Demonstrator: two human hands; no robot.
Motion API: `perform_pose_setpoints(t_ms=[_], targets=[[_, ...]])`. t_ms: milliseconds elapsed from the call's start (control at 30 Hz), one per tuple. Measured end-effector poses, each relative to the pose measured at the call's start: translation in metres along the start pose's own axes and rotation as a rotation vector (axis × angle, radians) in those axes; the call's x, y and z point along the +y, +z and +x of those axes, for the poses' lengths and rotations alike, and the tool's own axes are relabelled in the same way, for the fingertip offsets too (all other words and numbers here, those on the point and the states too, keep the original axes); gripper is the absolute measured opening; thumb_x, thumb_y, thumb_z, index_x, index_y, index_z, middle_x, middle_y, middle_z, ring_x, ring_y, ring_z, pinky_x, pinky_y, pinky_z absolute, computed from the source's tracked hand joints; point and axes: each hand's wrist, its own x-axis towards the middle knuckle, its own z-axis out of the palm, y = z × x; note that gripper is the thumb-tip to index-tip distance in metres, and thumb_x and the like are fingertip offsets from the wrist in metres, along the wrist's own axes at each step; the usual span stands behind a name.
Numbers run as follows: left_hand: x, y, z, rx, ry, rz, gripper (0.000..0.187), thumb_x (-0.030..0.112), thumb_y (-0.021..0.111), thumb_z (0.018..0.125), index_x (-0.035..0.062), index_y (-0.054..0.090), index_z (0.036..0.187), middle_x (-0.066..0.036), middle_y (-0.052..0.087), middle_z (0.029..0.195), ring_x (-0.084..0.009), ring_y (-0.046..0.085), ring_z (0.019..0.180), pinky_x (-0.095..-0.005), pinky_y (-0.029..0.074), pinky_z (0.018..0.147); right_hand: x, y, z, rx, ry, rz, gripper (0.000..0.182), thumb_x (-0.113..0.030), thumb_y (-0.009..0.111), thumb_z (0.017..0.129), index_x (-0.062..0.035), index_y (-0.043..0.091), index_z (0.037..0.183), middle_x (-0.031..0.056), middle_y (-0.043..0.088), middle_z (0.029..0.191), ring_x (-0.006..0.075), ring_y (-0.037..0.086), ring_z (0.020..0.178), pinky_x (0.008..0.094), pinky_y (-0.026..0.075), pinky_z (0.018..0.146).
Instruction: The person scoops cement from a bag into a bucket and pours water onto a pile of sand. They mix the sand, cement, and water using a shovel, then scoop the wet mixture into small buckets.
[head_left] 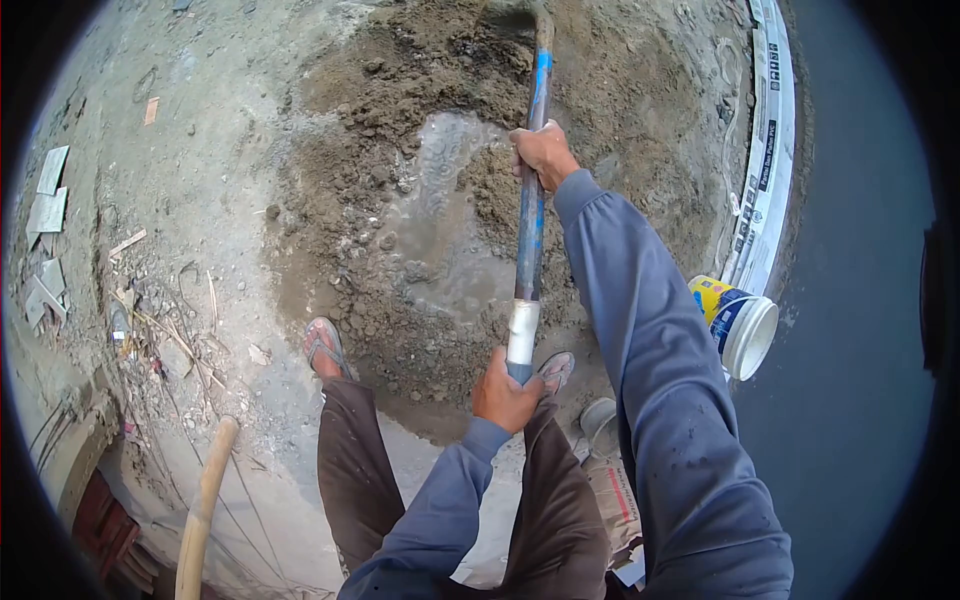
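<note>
A long metal handle (531, 225) with blue paint marks runs from the top centre down toward my feet. My right hand (544, 155) is wrapped round its upper part. Lower down, beside the white sleeve (522, 332) on the handle, my left hand (507, 392) grips the grey end. The tool's head at the top is mostly dark and hard to make out. Left of the handle, a puddle of cloudy water (430, 225) lies within a ring of wet, lumpy mortar or soil (350, 190).
My sandalled feet (325, 348) stand at the mix's near edge. A white bucket (752, 338) lies tipped at right, near long white wrapped strips (768, 190). At lower left are a wooden pole (207, 500) and scattered sticks; broken tiles (47, 212) lie farther left. A paper sack (612, 490) is beside my leg.
</note>
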Motion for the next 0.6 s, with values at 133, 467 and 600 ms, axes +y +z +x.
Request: perform_pose_setpoints(t_ms=[133, 467, 600], targets=[[-0.021, 0.0, -0.064, -0.01, -0.079, 0.077, 0.039, 0.025, 0.068, 0.067, 0.0036, 0.047, 0.091, -0.021, 0.059, 0.077, -0.0393, 0.058, 0.075, -0.044, 0.045, 0.065, 0.04, 0.0, -0.07, 0.04, 0.05, 0.048, 0.03, -0.008, 0.057, 0.077, 0.0026, 0.038, 0.098, 0.0092, 0.051, 0.062, 0.0165, 0.053, 0.043, 0.0315, 0.043, 0.035], [-0.071, -0.012, -0.18, -0.256, -0.18, 0.247, 0.039, 0.027, 0.065, 0.069, 0.0063, 0.046, 0.096, -0.022, 0.063, 0.08, -0.0414, 0.061, 0.078, -0.0496, 0.046, 0.071, 0.105, -0.034, -0.22, 0.135, 0.17, 0.249, 0.027, -0.007, 0.056, 0.079, -0.0031, 0.036, 0.097, 0.0048, 0.046, 0.061, 0.014, 0.048, 0.039, 0.0292, 0.04, 0.033], [-0.031, -0.011, -0.063, -0.156, 0.047, 0.305, 0.037, 0.026, 0.067, 0.068, 0.0058, 0.046, 0.09, -0.02, 0.061, 0.077, -0.0409, 0.059, 0.075, -0.0486, 0.045, 0.064, 0.072, -0.065, -0.109, 0.24, 0.022, 0.255, 0.024, -0.008, 0.055, 0.077, -0.0008, 0.038, 0.092, 0.0068, 0.048, 0.06, 0.0146, 0.049, 0.039, 0.0299, 0.041, 0.034]])
